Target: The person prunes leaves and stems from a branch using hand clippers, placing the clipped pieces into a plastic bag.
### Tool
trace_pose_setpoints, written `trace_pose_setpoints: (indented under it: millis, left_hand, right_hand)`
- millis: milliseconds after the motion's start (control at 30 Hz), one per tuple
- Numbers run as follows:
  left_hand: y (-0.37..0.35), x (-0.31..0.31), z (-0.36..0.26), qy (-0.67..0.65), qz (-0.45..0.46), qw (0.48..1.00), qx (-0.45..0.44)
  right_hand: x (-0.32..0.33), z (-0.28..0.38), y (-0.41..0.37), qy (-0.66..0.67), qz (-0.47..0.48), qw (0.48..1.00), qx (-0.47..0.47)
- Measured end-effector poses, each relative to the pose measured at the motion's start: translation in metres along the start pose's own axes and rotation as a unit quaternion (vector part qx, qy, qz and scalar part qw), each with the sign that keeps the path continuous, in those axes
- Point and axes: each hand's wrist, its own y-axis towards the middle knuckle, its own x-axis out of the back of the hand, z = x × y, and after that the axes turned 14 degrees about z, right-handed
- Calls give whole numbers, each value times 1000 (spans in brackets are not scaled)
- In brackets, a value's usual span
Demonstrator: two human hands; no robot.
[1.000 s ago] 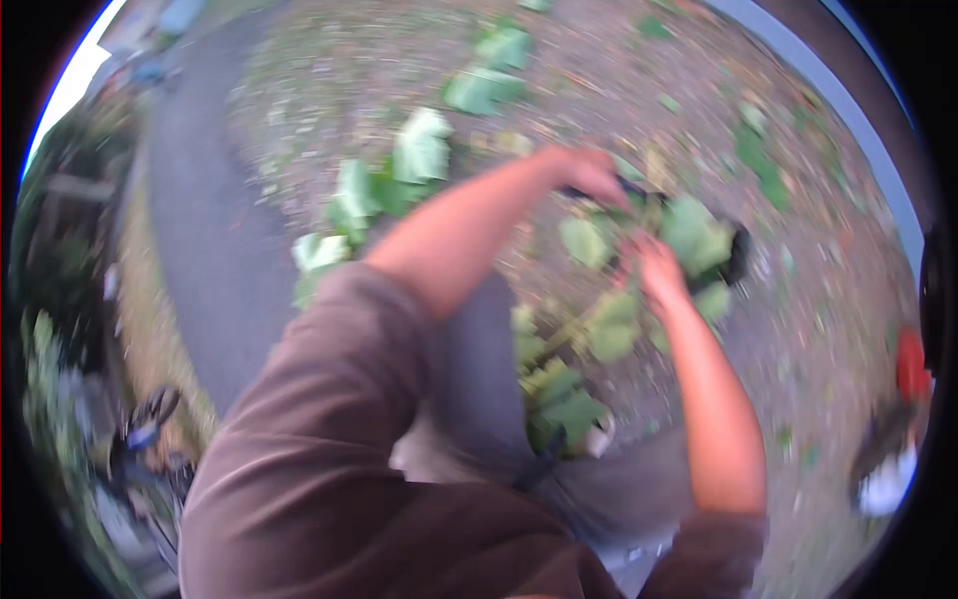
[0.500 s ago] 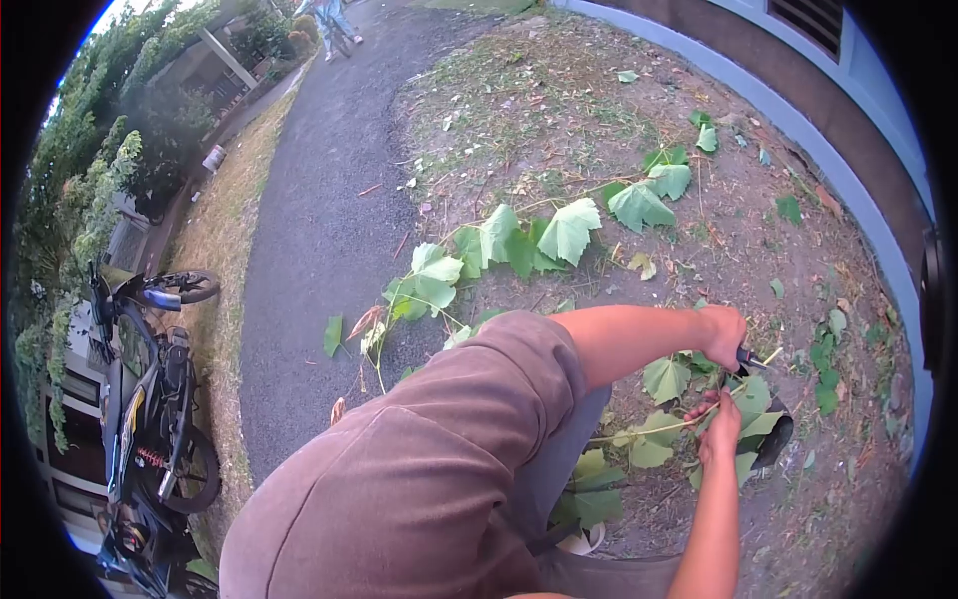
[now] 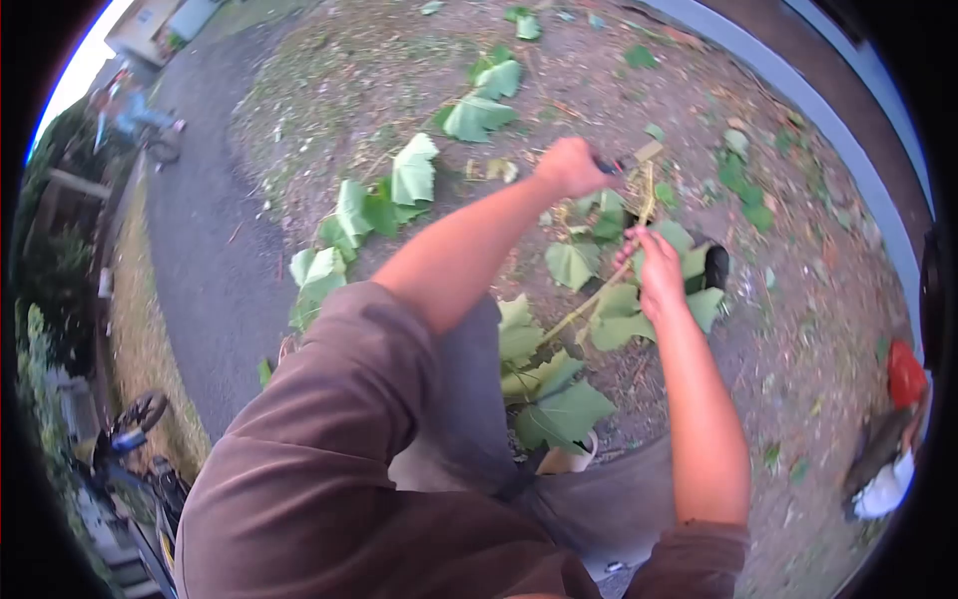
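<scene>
Gripping a dark-handled tool point(image 3: 607, 166) in the left hand point(image 3: 571, 170), beside the slanting stem point(image 3: 649, 203); pinching below its far end with fingers of the nearer right hand point(image 3: 658, 270).

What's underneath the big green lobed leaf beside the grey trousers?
At the lower edge of the big green lobed leaf, part of a pale, rounded object shows. The leaf covers some of it; anything directly beneath the leaf cannot be seen.

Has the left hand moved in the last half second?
Yes: judging by the wall's blue base, the left hand has shifted away from it, toward the row of leaves.
</scene>
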Motion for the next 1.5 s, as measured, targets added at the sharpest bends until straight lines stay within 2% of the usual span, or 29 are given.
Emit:
trace_pose_setpoints:
  millis: [33,67,100,133,167,267,333,367,433,500,633,700,833,900,933,967,1033,1100,1167,1233,1300,1333,1400,1433,1500]
  left_hand:
    - [1,2,4,-90,-47,995,21]
    - [8,11,14,-211,-34,975,66]
    - [15,16,25,-231,-101,965,73]
    - [22,22,42,-248,-131,957,78]
    - [41,17,73,-339,-133,931,13]
    - [12,33,55,-318,-89,944,-6]
    - [0,33,42,-196,78,976,-60]
    - [-6,30,33,-195,82,975,-61]
    - [-18,25,13,-38,217,967,-125]
    - [-24,19,3,-16,223,966,-126]
    - [-26,11,-3,-34,209,969,-125]
    - [-25,9,-4,-12,173,978,-118]
    - [-25,7,-15,-56,192,977,-72]
    - [-23,5,-18,-17,139,989,-56]
    - [-25,2,-21,25,56,996,-67]
    - [-24,4,-19,27,54,996,-68]
    - [-19,5,-13,9,14,999,-46]
    - [-16,5,-4,8,14,999,-47]
    - [-18,11,-5,41,7,998,-39]
    - [-12,9,5,49,-10,998,-35]
    - [5,16,25,-89,-96,991,35]
    - [6,28,37,-89,-96,991,35]
    - [10,52,58,-183,-177,966,47]
    - [8,50,64,-215,-147,966,2]
    - [18,41,82,-190,-9,980,-51]
  right_hand:
    - [-5,1,-4,-32,11,999,-7]
    - [-11,-2,-7,-30,10,999,-13]
    - [-17,-8,-8,-34,-9,999,-17]
    - [-27,-7,-15,-52,-21,998,-25]
    - [-33,-2,-21,-72,-31,996,-32]
    - [-36,11,-27,-85,-39,993,-76]
    - [-32,13,-23,-91,-42,992,-73]
    - [-30,13,-20,-100,-39,992,-72]
    - [-28,4,-10,-85,-59,993,-53]
    - [-24,-3,-3,-95,-96,991,-24]
    - [-22,2,-9,-138,-94,985,-34]
    - [-25,8,-13,-185,-88,978,-40]
    - [-20,5,-7,-211,-89,973,-27]
    - [-18,-3,1,-194,-102,976,8]
    - [-21,-1,1,-146,-93,985,4]
    - [-26,0,2,-145,-93,985,7]
    - [-30,-1,3,-14,-51,998,42]
    - [-23,-4,5,15,-25,999,41]
    - [-18,-3,6,49,43,997,-34]
    - [-15,-2,4,26,52,997,-54]
    - [-21,0,-2,-57,83,991,-85]
    - [-29,-1,-8,-65,89,989,-100]
    - [-34,7,-14,-56,72,991,-95]
    - [-35,7,-17,-42,58,993,-93]
    - [-17,4,-10,-46,40,995,-78]
